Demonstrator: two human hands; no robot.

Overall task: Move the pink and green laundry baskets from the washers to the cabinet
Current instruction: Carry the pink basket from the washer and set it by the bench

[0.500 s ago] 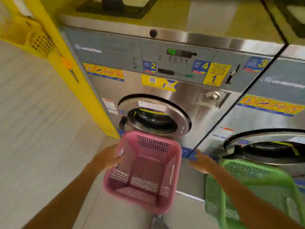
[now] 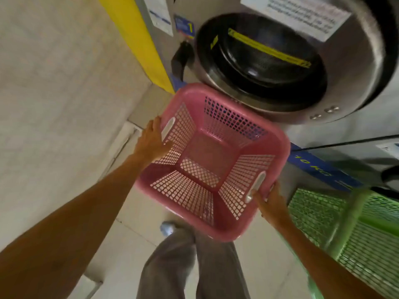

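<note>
Change since half a second ago: I see the view tipped much further down; the control panel with its display and numbered stickers has gone out of sight, and my legs now show at the bottom.
Right hand then and now: it was reaching in open air between the two baskets; now my right hand (image 2: 271, 202) is on the pink basket.
Left hand then and now: it was already at the left side of the basket; my left hand (image 2: 152, 141) stays there.
Pink basket (image 2: 212, 162): empty, tilted, held between both hands just below the round washer door (image 2: 267, 63).
Left fingers: flat against the left wall beside the white handle slot; whether they curl under the rim I cannot tell.
Right fingers: clenched on the right rim, the thumb at the white handle slot.
Green basket (image 2: 349, 231): lower right, beside the pink one and untouched.
Writing: a blue sticker (image 2: 184, 26) left of the door carries a yellow "1"; the blue strip (image 2: 319, 169) at the washer's base reads "10 KG".
Other labels: the white label on the door and the yellow strip on the glass are too blurred for me to read.
Legs: grey trousers (image 2: 190, 268) under the basket.
</note>
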